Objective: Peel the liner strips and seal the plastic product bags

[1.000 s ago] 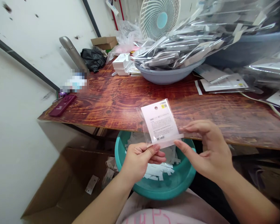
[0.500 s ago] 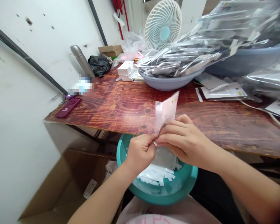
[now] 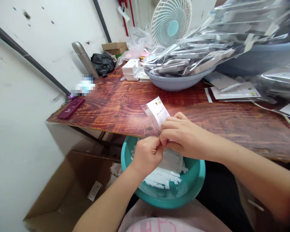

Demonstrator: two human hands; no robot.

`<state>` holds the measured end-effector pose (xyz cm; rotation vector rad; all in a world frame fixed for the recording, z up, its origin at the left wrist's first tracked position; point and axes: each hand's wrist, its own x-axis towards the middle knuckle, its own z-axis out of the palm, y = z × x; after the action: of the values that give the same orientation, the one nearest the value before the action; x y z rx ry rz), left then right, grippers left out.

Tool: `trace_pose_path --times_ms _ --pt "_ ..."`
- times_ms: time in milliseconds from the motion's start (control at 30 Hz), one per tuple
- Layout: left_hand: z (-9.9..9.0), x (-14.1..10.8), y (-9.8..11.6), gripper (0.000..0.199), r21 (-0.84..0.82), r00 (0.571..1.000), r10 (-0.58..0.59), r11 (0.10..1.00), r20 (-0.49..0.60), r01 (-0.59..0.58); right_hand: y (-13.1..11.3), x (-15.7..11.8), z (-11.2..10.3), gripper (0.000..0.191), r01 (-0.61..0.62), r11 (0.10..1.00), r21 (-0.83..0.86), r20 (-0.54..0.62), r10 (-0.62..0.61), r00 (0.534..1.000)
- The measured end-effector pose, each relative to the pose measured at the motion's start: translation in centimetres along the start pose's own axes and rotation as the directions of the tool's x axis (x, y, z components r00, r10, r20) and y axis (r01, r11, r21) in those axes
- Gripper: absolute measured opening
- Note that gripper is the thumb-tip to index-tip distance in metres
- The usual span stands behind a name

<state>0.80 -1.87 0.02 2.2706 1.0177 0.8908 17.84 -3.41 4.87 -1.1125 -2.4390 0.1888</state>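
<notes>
A small clear plastic bag with a white printed card (image 3: 159,111) inside stands up between my hands, over the table's front edge. My right hand (image 3: 181,133) is closed round the bag's lower right part. Pinched at the bag's bottom corner, my left hand (image 3: 148,154) has its thumb and fingers pressed together, nearly touching the right fingertips. Below both hands is a teal basin (image 3: 169,203) on the lap, holding clear bags with white strips (image 3: 159,178).
On the wooden table (image 3: 111,109) are a maroon phone (image 3: 71,108), a white box (image 3: 130,69), a black bag (image 3: 103,63) and a fan (image 3: 171,25). Grey-blue basins (image 3: 178,83) heaped with clear packets fill the back right. An open cardboard box (image 3: 70,190) is at lower left.
The bag with the card has turned and tilted left, so its printed face now shows. My right hand has shifted slightly left and up, fingers closer to the left hand.
</notes>
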Motion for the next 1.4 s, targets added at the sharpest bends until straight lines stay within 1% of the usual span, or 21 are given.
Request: trace_pose_path --times_ms 167,267,333,367,433,467,500,533,567,600,633,700,767,867,933,967,1033,1100,1200,1300,1400 --pt "0.3 0.0 -0.1 0.024 -0.087 0.997 -0.07 0.994 -0.011 0.069 0.4 -0.1 0.1 0.016 -0.028 0.998 0.061 0.042 0.025 0.999" --pt "0.5 0.0 -0.3 0.023 -0.224 0.972 -0.23 0.95 -0.036 0.217 0.4 -1.3 -0.4 0.011 -0.074 0.942 0.328 -0.001 0.079 0.997" --pt "0.5 0.2 -0.5 0.016 -0.448 0.925 -0.379 0.829 -0.012 0.334 -0.1 -2.8 -1.1 0.011 -0.102 0.831 0.546 -0.122 0.2 0.972" --pt "0.5 0.4 -0.7 0.014 -0.558 0.897 -0.443 0.742 0.008 0.371 -0.4 -3.6 -1.5 0.011 -0.096 0.763 0.639 -0.223 0.304 0.926" --pt "0.3 0.7 -0.9 0.017 -0.705 0.849 -0.528 0.593 0.024 0.389 -1.1 -5.2 -1.9 0.012 0.025 0.638 0.769 -0.452 0.516 0.727" --pt "0.2 0.8 -1.0 0.019 -0.739 0.835 -0.551 0.557 0.015 0.38 -1.4 -5.8 -1.7 0.012 0.117 0.579 0.807 -0.507 0.577 0.64" --pt "0.1 0.9 -1.1 0.02 -0.76 0.827 -0.562 0.538 0.001 0.366 -1.7 -6.3 -1.3 0.012 0.161 0.521 0.838 -0.496 0.606 0.622" --pt "0.0 1.0 -1.2 0.022 -0.774 0.826 -0.564 0.527 -0.009 0.351 -1.9 -6.6 -0.5 0.011 0.13 0.465 0.876 -0.418 0.595 0.686" --pt "0.0 1.1 -1.2 0.024 -0.785 0.827 -0.562 0.518 -0.011 0.341 -2.1 -6.7 0.6 0.011 0.023 0.435 0.9 -0.282 0.543 0.791" --pt "-0.1 1.1 -1.2 0.025 -0.793 0.828 -0.561 0.509 -0.009 0.336 -2.2 -6.7 1.8 0.012 -0.167 0.452 0.876 -0.072 0.465 0.882" --pt "-0.1 1.2 -1.2 0.027 -0.798 0.828 -0.56 0.498 0.001 0.338 -2.2 -6.7 3.1 0.015 -0.324 0.522 0.789 0.113 0.394 0.912" --pt "-0.2 1.2 -1.0 0.027 -0.805 0.825 -0.565 0.481 0.018 0.348 -2.2 -6.5 5.2 0.023 -0.432 0.696 0.574 0.266 0.341 0.902" --pt "-0.3 1.1 -0.8 0.026 -0.807 0.824 -0.566 0.473 0.028 0.353 -2.0 -6.2 5.9 0.016 -0.411 0.808 0.423 0.246 0.334 0.91" --pt "-0.7 1.0 -0.5 0.026 -0.819 0.834 -0.548 0.445 0.071 0.362 -1.2 -6.1 4.3 0.012 -0.341 0.859 0.383 0.165 0.299 0.94" --pt "-1.2 0.9 -0.3 0.024 -0.825 0.843 -0.519 0.409 0.141 0.389 -0.3 -6.0 2.5 0.006 -0.3 0.839 0.454 0.03 0.322 0.946" --pt "-1.4 0.8 -0.2 0.023 -0.829 0.846 -0.503 0.387 0.176 0.403 0.3 -5.9 1.7 0.011 -0.272 0.818 0.506 -0.064 0.35 0.934" --pt "-1.8 0.7 0.1 0.02 -0.84 0.848 -0.477 0.342 0.23 0.421 1.5 -5.6 0.4 0.026 -0.186 0.77 0.611 -0.246 0.407 0.88" --pt "-2.0 0.7 0.4 0.018 -0.854 0.848 -0.465 0.302 0.255 0.423 2.4 -5.0 -0.4 0.033 -0.075 0.71 0.7 -0.335 0.42 0.844" --pt "-2.1 0.8 0.9 0.017 -0.863 0.846 -0.465 0.281 0.26 0.419 2.9 -3.9 -0.8 0.033 0.024 0.634 0.773 -0.336 0.376 0.863" --pt "-2.1 0.8 1.2 0.017 -0.862 0.848 -0.465 0.288 0.256 0.418 2.7 -3.0 -0.6 0.026 0.046 0.587 0.808 -0.299 0.341 0.891" --pt "-2.1 0.8 1.4 0.017 -0.863 0.849 -0.468 0.294 0.245 0.411 2.4 -2.3 0.2 0.02 0.056 0.508 0.859 -0.289 0.392 0.873"
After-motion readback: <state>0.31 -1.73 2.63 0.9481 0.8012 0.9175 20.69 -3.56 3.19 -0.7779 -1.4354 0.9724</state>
